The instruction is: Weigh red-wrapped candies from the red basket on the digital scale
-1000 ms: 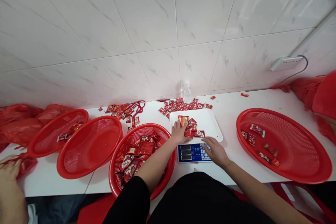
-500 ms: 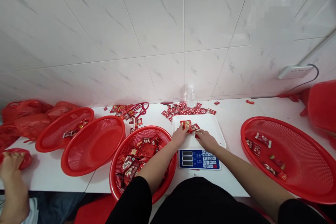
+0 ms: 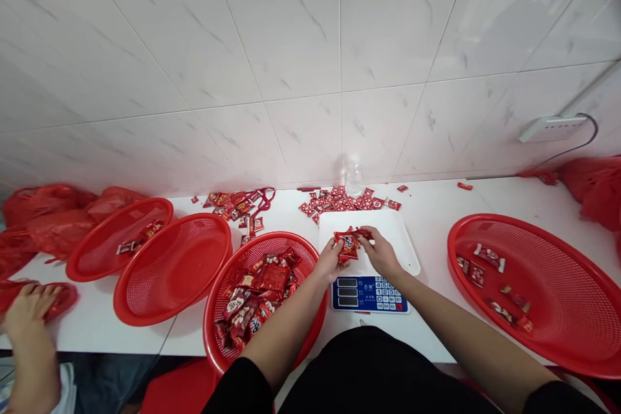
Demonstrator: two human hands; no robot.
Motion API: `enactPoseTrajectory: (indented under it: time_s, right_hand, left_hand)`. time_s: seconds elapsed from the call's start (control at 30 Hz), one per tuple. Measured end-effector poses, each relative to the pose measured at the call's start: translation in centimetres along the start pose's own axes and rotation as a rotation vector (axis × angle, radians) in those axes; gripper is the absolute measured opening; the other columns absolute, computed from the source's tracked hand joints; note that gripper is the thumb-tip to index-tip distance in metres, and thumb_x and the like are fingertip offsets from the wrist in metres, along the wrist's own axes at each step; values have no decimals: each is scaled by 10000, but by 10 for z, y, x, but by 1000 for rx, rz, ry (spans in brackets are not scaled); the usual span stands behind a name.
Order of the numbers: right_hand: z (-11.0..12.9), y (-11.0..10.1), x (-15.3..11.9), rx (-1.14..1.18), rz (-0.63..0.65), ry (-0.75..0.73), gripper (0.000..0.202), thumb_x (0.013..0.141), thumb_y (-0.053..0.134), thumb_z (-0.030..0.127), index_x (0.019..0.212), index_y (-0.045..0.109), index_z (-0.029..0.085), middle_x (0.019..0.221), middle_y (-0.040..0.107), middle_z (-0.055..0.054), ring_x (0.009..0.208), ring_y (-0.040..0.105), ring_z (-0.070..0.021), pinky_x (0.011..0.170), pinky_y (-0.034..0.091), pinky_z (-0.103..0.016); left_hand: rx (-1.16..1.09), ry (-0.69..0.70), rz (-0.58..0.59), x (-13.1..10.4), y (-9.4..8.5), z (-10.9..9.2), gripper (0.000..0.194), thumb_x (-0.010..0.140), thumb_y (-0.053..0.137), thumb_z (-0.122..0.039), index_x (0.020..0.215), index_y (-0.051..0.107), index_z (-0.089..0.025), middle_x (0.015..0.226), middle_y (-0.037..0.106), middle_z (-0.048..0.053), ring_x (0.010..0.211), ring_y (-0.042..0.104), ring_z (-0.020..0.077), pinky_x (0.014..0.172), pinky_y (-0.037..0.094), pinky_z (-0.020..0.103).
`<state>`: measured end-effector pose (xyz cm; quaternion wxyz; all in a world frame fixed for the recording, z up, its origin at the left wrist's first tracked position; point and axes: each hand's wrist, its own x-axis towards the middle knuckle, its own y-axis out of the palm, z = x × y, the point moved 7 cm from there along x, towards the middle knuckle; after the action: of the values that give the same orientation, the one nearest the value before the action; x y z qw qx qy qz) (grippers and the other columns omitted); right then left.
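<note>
Several red snack packets (image 3: 347, 244) are gathered between my hands, above the white tray of a scale (image 3: 398, 239). My left hand (image 3: 330, 261) is closed round the packets from the left. On their right side, my right hand (image 3: 380, 251) pinches more small red packets. The scale's blue keypad panel (image 3: 371, 294) shows just below my hands. Left of the scale, a red basket (image 3: 313, 330) holds a heap of red packets (image 3: 252, 301), partly covered by my left forearm.
Two red baskets (image 3: 169, 275) (image 3: 97, 252) stand left. A large basket (image 3: 548, 291) with several packets is right. Small packets (image 3: 334, 200) and a clear bottle (image 3: 353, 178) lie behind the scale. Another person's hand (image 3: 32, 307) rests on a red bag at far left.
The packets that lay on the tray are now lifted and held together between my hands. At far left, the other person's hand has moved slightly right with the red bag.
</note>
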<state>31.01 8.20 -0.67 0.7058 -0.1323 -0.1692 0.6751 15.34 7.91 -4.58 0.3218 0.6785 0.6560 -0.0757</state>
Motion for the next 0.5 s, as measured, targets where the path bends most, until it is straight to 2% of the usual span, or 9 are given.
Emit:
enactPoseTrajectory:
  time_s: [0.1, 0.17, 0.23, 0.3, 0.4, 0.5]
  right_hand:
    - [22, 16, -7, -59, 35, -169, 319, 850, 453, 353, 1133, 528, 225, 1112, 614, -71, 1018, 568, -213, 886, 467, -400]
    - [26, 28, -15, -132, 84, -228, 330, 834, 470, 287, 1146, 537, 207, 1151, 597, -87, 1087, 529, -226, 948, 426, -424]
    - [25, 39, -25, -188, 147, -257, 368, 825, 469, 242, 1184, 528, 190, 1215, 567, -99, 1154, 486, -231, 1003, 379, -437]
    - [22, 48, -36, -213, 214, -263, 423, 819, 475, 235, 1237, 499, 176, 1285, 522, -110, 1224, 431, -241, 1040, 338, -451]
    - [18, 53, -49, -158, 282, -229, 585, 807, 500, 263, 1366, 349, 180, 1375, 435, -119, 1300, 351, -246, 1064, 307, -467]
    - [12, 50, -46, -12, 306, -157, 671, 835, 461, 278, 1436, 167, 225, 1341, 479, -101, 1281, 395, -208, 1048, 341, -446]
  left_hand:
    - [-189, -115, 152, -11, 14, 11, 317, 794, 609, -415, 1042, 542, -230, 854, 639, 17, 639, 609, 97, 546, 492, 193]
    - [-320, -192, 258, -18, 22, 16, 408, 816, 533, -518, 1059, 560, -192, 912, 650, 56, 717, 628, 127, 621, 519, 240]
    - [-397, -243, 314, -24, 26, 19, 537, 802, 472, -617, 1045, 580, -151, 925, 655, 85, 733, 629, 145, 643, 525, 263]
    - [-378, -245, 278, -25, 20, 23, 516, 777, 531, -598, 1012, 593, -144, 879, 660, 74, 686, 624, 139, 600, 517, 248]
    - [-274, -200, 165, -23, 5, 29, 338, 748, 675, -395, 981, 593, -165, 795, 656, 32, 628, 615, 121, 523, 484, 201]
    - [-231, -196, 161, -23, -1, 33, 324, 739, 694, -287, 1023, 580, -183, 812, 654, 21, 637, 622, 114, 540, 503, 207]
